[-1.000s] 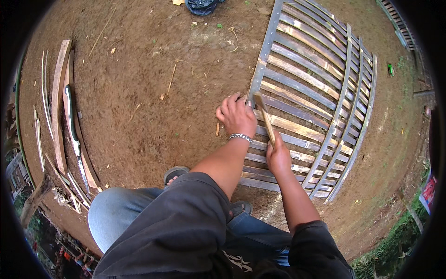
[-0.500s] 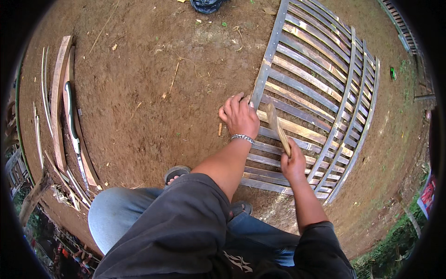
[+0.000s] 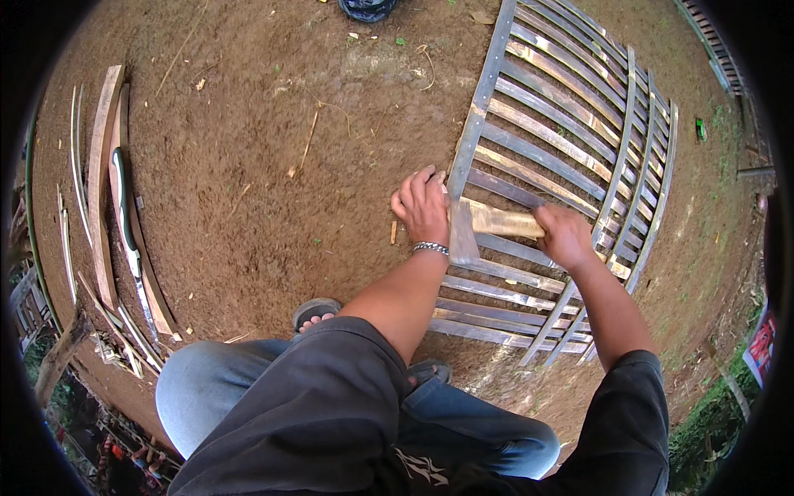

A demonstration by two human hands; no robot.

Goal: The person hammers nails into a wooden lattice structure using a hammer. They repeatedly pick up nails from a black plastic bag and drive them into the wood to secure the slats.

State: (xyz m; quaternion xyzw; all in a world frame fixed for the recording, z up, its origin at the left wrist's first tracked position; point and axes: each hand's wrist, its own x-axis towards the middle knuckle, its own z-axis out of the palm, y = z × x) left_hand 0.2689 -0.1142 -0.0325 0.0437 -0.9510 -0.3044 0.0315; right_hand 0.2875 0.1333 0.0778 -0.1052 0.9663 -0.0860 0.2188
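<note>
A panel of bamboo slats lies on the ground, joined by crosswise strips. My left hand, with a chain bracelet at its wrist, is closed at the panel's long left edge strip. Its fingertips are partly hidden, so a small piece between them cannot be made out. In my right hand is the wooden handle of a hatchet. The hatchet's head is smeared by motion and lies right beside my left hand, over the edge strip.
On the left lie wooden boards, a folding saw with a dark and white handle, and thin bamboo strips. A black plastic bag sits at the far edge. My sandalled foot is on the bare soil below.
The hatchet has swung down toward my left hand, its handle turning from upright to nearly level. My right hand has moved right and farther out. My left hand stays almost in place.
</note>
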